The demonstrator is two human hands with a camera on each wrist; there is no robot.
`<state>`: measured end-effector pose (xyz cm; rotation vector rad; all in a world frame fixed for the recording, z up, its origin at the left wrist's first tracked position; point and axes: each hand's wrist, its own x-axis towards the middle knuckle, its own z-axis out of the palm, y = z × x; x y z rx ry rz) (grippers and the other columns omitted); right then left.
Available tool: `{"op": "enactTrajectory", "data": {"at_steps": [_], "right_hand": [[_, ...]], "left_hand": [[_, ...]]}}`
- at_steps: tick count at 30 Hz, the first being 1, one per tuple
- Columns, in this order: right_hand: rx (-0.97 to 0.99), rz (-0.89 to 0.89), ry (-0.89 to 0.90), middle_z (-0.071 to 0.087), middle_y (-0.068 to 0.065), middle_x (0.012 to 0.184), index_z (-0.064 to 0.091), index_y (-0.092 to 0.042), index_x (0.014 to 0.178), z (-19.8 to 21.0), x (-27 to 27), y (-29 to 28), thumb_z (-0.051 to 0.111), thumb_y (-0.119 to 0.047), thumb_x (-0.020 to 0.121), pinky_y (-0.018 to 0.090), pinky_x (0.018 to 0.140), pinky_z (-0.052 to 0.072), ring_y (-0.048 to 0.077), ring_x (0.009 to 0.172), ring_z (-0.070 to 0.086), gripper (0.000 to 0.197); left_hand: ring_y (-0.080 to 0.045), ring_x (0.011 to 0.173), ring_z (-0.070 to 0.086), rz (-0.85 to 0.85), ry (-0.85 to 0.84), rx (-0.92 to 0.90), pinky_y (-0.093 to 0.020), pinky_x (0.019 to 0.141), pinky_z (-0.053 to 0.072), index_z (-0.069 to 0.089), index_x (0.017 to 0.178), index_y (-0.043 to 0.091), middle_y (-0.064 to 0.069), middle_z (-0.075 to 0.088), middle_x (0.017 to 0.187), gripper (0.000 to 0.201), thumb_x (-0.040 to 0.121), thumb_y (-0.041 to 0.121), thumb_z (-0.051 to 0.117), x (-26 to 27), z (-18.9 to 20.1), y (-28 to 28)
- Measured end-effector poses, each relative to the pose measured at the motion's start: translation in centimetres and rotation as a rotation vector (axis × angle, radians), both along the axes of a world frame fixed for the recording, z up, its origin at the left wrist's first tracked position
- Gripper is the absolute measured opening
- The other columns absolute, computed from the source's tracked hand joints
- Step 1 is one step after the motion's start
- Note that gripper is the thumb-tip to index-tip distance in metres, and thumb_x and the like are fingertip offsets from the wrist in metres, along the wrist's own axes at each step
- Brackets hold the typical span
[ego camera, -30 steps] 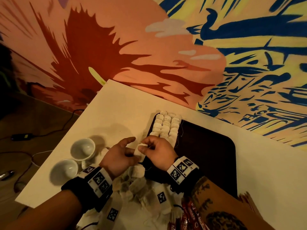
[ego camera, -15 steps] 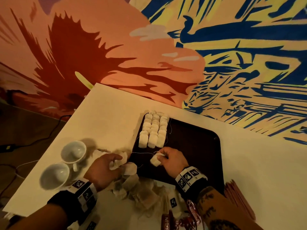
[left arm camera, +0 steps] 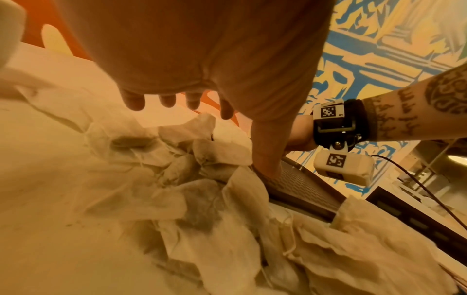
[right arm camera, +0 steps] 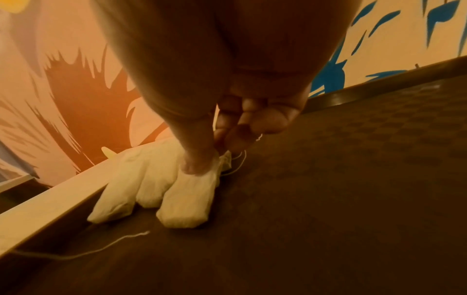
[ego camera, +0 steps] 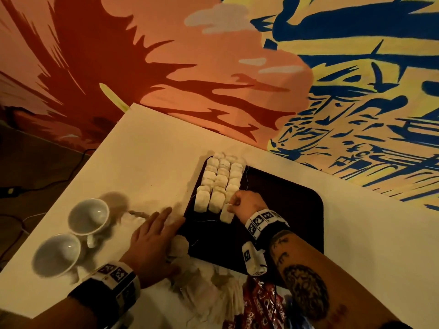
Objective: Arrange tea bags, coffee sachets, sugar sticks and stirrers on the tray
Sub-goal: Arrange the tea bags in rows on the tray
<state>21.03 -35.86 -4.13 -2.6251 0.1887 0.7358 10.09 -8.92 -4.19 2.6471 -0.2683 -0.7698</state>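
Observation:
A dark tray (ego camera: 285, 210) lies on the cream table (ego camera: 147, 162). Several white tea bags (ego camera: 221, 181) lie in three rows at its left end. My right hand (ego camera: 232, 205) pinches the top of one more tea bag (ego camera: 225, 215) lying at the near end of the right row; in the right wrist view the thumb presses this tea bag (right arm camera: 187, 199) onto the tray (right arm camera: 328, 199). My left hand (ego camera: 164, 222) is spread flat with straight fingers over a pile of loose tea bags (left arm camera: 202, 199) beside the tray's left edge, holding nothing. Its thumb touches the tray rim (left arm camera: 298, 191).
Two white cups (ego camera: 89, 216) (ego camera: 57, 254) stand left of my left hand. Red sachets (ego camera: 261, 302) and blue packets (ego camera: 294, 312) lie at the table's near edge under my right forearm. A painted wall runs behind the table. Cables lie on the floor at left.
My right hand carried its tea bag from the tray's near edge up to the rows and laid it down. My left hand opened and moved toward the tray's left edge.

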Motion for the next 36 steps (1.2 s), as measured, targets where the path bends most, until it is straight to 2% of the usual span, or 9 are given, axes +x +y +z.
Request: {"op": "enactTrajectory", "data": {"at_steps": [5,8,12,16,19,21,28,32,36], "right_hand": [[0.034,-0.014,-0.023,0.068,-0.007,0.091,0.066,-0.031,0.083,-0.4,1.2,-0.3,0.077,-0.035,0.083,0.030,0.083,0.054,0.013,0.088,0.065,0.012],[0.037,-0.026,-0.029,0.068,-0.007,0.090,0.066,-0.031,0.084,-0.8,1.4,-0.2,0.079,-0.035,0.082,0.031,0.084,0.055,0.014,0.089,0.065,0.013],[0.060,-0.112,-0.122,0.064,-0.003,0.099,0.066,-0.024,0.099,-1.0,0.6,-0.1,0.081,-0.035,0.078,0.031,0.085,0.052,0.015,0.093,0.063,0.028],[0.065,-0.197,-0.280,0.055,-0.002,0.102,0.060,-0.022,0.099,0.2,-2.2,0.8,0.073,-0.035,0.086,0.025,0.078,0.041,0.011,0.088,0.054,0.022],[0.068,-0.167,-0.168,0.061,-0.005,0.095,0.057,-0.028,0.086,0.2,-5.5,2.0,0.070,-0.032,0.088,0.025,0.074,0.042,0.011,0.086,0.059,0.013],[0.056,-0.097,-0.064,0.062,-0.007,0.097,0.057,-0.032,0.089,-0.7,-7.8,2.9,0.069,-0.035,0.088,0.026,0.078,0.047,0.010,0.089,0.060,0.012],[-0.034,-0.041,-0.005,0.050,-0.005,0.129,0.057,-0.030,0.123,-1.7,-12.3,5.2,0.057,-0.039,0.096,0.040,0.104,0.044,0.020,0.122,0.046,0.029],[-0.073,-0.049,-0.055,0.044,-0.005,0.138,0.052,-0.032,0.130,-0.6,-13.2,6.1,0.053,-0.039,0.098,0.041,0.106,0.040,0.021,0.129,0.040,0.033],[-0.055,-0.061,-0.155,0.044,-0.007,0.139,0.053,-0.032,0.129,0.6,-13.7,7.1,0.052,-0.033,0.098,0.041,0.107,0.039,0.019,0.129,0.038,0.031]], "left_hand": [[-0.022,0.151,-0.011,0.066,0.000,0.018,-0.049,0.123,0.004,-0.027,0.148,0.042,0.008,-0.009,0.164,0.132,0.062,0.071,0.070,0.1,-2.2,1.1],[-0.022,0.152,-0.006,0.097,-0.008,0.003,-0.049,0.122,0.004,-0.015,0.153,0.038,0.008,0.000,0.164,0.125,0.065,0.074,0.066,-0.4,-3.1,2.2],[-0.023,0.150,0.004,0.080,-0.042,-0.009,-0.045,0.120,0.011,0.001,0.155,0.041,0.008,0.007,0.162,0.109,0.071,0.071,0.064,-0.8,-3.0,3.5],[-0.020,0.148,-0.016,0.132,-0.061,0.018,-0.051,0.120,0.003,-0.008,0.152,0.046,0.014,-0.013,0.161,0.107,0.073,0.072,0.059,-0.2,-1.9,4.8],[-0.029,0.149,-0.021,0.103,0.006,0.067,-0.056,0.119,0.000,-0.019,0.148,0.050,0.009,-0.023,0.162,0.114,0.068,0.081,0.055,-0.4,-2.7,5.2],[-0.033,0.149,-0.019,0.061,0.035,0.117,-0.058,0.118,0.001,-0.019,0.148,0.049,0.006,-0.022,0.163,0.114,0.067,0.084,0.053,-0.9,-3.6,5.0],[-0.028,0.139,0.021,0.114,-0.093,0.108,-0.047,0.110,0.032,0.007,0.153,0.043,0.005,0.017,0.157,0.087,0.086,0.055,0.061,-2.5,-4.1,5.0],[-0.030,0.134,0.028,0.119,-0.021,0.071,-0.042,0.113,0.034,0.010,0.155,0.034,-0.005,0.025,0.152,0.072,0.098,0.029,0.053,-1.9,-3.9,5.3],[-0.033,0.134,0.040,0.096,0.069,0.057,-0.042,0.110,0.037,0.022,0.153,0.026,-0.009,0.033,0.149,0.066,0.096,0.028,0.056,-0.7,-2.4,5.8]]}}
